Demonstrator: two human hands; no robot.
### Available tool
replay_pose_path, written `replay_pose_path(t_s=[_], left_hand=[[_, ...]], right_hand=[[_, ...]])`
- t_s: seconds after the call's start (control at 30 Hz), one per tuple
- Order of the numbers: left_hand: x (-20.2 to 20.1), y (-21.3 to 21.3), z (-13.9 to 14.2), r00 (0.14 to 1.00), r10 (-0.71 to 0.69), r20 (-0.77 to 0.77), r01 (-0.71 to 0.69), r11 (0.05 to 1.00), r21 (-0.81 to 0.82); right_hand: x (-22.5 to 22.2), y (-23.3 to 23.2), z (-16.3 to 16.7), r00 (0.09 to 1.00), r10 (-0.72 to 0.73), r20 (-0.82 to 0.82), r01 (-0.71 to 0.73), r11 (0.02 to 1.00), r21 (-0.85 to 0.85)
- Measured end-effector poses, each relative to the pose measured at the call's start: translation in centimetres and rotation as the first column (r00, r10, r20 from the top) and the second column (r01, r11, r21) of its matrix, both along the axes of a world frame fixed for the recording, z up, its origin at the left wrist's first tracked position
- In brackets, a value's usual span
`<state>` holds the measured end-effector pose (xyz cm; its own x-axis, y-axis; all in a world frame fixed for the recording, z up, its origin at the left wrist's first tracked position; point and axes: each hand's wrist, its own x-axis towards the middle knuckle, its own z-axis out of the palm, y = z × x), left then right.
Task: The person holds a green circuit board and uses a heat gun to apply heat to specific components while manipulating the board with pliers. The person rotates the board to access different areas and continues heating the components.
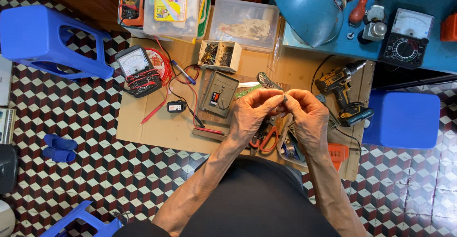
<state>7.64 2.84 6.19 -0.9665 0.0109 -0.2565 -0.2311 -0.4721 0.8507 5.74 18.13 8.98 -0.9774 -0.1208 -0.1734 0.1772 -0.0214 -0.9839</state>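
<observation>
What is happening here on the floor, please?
A person sits over a sheet of cardboard spread on a tiled floor. The left hand and the right hand meet above it, and their fingertips pinch something too small to make out. Around them lie a cordless drill, orange-handled scissors, a grey box, a small tray of screws and a meter with red leads.

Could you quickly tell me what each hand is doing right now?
Left hand: fingers pinched on a tiny item, too small to identify.
Right hand: pinching the same item.
</observation>
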Motion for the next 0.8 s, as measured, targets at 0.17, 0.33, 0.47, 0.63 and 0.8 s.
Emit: replay_pose_path(t_s=[0.17,0.33,0.47,0.63,0.8], left_hand=[[0.1,-0.4,-0.4,0.999,-0.014,-0.034,0.014,1.0,-0.016],[0.6,-0.7,-1.2,0.999,0.031,-0.009,-0.032,0.995,-0.095],[0.7,-0.7,-1.8,0.999,0.043,-0.003,-0.043,0.995,-0.087],[0.5,-1.6,-2.5,0.992,-0.061,0.112,0.06,0.998,0.011],[0.8,-2.1,-3.2,0.973,-0.085,0.217,0.059,0.991,0.122]], right_hand=[[-0.2,0.4,0.2,0.996,0.083,0.026,-0.083,0.997,0.006],[-0.3,0.4,-0.4,0.985,0.146,0.091,-0.139,0.987,-0.079],[-0.5,0.2,-0.9,0.97,0.141,0.2,-0.103,0.977,-0.187],[-0.6,0.4,-1.6,0.936,0.083,0.343,-0.021,0.983,-0.18],[-0.5,0.3,-2.3,0.926,0.069,0.371,-0.022,0.991,-0.13]])
